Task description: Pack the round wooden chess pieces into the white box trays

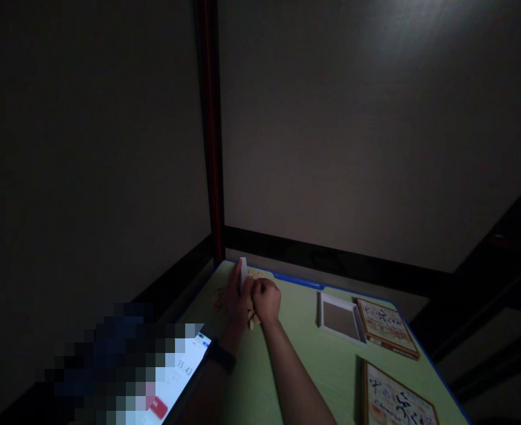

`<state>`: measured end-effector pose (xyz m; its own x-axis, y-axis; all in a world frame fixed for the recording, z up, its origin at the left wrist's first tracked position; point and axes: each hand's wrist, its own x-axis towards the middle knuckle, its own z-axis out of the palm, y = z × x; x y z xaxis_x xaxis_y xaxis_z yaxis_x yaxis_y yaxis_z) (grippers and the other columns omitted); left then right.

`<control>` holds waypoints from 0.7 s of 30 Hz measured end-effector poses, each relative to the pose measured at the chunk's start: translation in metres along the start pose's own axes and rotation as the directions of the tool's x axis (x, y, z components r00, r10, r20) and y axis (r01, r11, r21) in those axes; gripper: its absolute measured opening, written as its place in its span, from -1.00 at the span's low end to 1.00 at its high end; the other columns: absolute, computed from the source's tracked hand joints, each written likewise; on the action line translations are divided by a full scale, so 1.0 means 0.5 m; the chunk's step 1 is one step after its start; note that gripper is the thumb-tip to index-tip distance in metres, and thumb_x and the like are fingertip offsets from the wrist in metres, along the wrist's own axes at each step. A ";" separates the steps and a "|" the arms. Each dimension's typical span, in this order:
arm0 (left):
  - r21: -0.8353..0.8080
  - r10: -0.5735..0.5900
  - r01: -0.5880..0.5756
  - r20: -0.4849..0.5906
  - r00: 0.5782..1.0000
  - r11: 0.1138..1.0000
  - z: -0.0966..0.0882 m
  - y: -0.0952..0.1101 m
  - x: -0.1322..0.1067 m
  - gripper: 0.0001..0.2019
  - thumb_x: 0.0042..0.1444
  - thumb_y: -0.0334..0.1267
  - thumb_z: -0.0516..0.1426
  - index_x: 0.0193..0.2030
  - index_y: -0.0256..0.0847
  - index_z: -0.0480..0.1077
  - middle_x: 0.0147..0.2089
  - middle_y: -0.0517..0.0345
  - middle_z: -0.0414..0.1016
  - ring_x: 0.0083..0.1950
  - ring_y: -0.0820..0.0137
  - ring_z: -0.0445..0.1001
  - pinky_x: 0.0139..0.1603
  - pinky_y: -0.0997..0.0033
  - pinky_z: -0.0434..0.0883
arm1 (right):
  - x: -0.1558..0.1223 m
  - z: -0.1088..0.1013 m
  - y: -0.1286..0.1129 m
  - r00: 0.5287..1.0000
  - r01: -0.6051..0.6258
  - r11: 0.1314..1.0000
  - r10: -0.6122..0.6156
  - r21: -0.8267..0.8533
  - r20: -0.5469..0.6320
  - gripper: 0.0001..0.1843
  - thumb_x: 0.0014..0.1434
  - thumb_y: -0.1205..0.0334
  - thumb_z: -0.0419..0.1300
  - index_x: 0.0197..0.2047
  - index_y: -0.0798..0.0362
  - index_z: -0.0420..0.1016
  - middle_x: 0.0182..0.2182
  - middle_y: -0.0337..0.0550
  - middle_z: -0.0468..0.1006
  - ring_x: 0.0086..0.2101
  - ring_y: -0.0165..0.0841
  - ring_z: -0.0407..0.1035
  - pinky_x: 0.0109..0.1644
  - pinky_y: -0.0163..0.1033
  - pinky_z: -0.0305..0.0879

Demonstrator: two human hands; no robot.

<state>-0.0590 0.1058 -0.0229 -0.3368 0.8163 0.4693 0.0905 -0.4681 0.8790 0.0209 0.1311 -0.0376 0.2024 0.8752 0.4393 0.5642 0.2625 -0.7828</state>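
Note:
Over the far left corner of the green table, my left hand (235, 298) is closed round a narrow white object (243, 272) whose pale edge stands upright; its kind is unclear in the dim light. Right beside it, my right hand (267, 299) has its fingers curled in; whatever they may hold is hidden. Pale tan pieces with dark and red marks (256, 274) lie around and behind both hands. Some of these pieces are covered by the hands. A dark band circles my left wrist.
A shallow white open box (319, 313) sits on the green table (302, 366). To its right lies a printed box (387, 324) with brush-style characters; a similar printed box (396, 398) is nearer. A lit phone (176, 372) is at lower left. Walls meet behind the table.

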 end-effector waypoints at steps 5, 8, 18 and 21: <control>-0.033 -0.068 0.069 0.014 0.998 0.997 -0.013 0.017 0.013 -0.47 0.24 -0.03 0.03 0.31 -0.14 0.23 0.40 0.00 0.21 0.45 0.24 0.09 0.47 0.19 0.02 | -0.008 -0.009 -0.009 0.998 0.064 0.998 -0.064 -0.015 0.004 -0.68 0.23 0.28 0.02 -0.26 0.08 0.63 -0.17 0.08 0.63 -0.06 -0.15 0.41 0.13 -0.09 0.23; -0.013 -0.092 0.093 0.067 0.994 0.996 -0.020 0.033 0.017 -0.51 0.22 -0.05 0.06 0.27 -0.12 0.29 0.39 0.02 0.24 0.44 0.20 0.12 0.47 0.14 0.03 | -0.018 -0.017 -0.017 0.966 0.247 0.967 -0.251 0.058 0.070 -0.71 0.17 0.36 0.08 -0.21 -0.01 0.65 -0.12 -0.06 0.64 0.10 -0.14 0.31 0.26 -0.03 0.13; -0.088 -0.103 0.107 0.051 0.993 0.990 -0.051 0.045 0.037 -0.49 0.22 -0.08 0.10 0.28 -0.19 0.28 0.43 -0.02 0.17 0.46 0.21 0.08 0.49 0.16 -0.01 | -0.102 -0.058 -0.055 0.921 0.387 0.919 -0.381 -0.071 0.079 -0.67 0.23 0.35 0.03 -0.11 0.00 0.61 -0.06 0.02 0.58 0.11 -0.08 0.25 0.23 0.11 0.12; -0.217 -0.115 0.111 -0.004 0.993 0.970 -0.058 0.066 0.050 -0.43 0.23 0.01 0.06 0.33 -0.14 0.21 0.43 0.02 0.17 0.43 0.20 0.15 0.43 0.18 0.14 | -0.185 -0.081 -0.057 0.833 0.523 0.846 -0.481 -0.106 0.275 -0.70 0.10 0.28 0.15 -0.10 0.01 0.57 -0.09 0.07 0.53 -0.03 -0.07 0.33 0.08 0.03 0.28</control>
<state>-0.0916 0.1009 0.0152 -0.3485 0.8633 0.3651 -0.1532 -0.4368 0.8864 0.0186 0.0264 -0.0380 -0.3224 0.7143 0.6211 0.6680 0.6366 -0.3854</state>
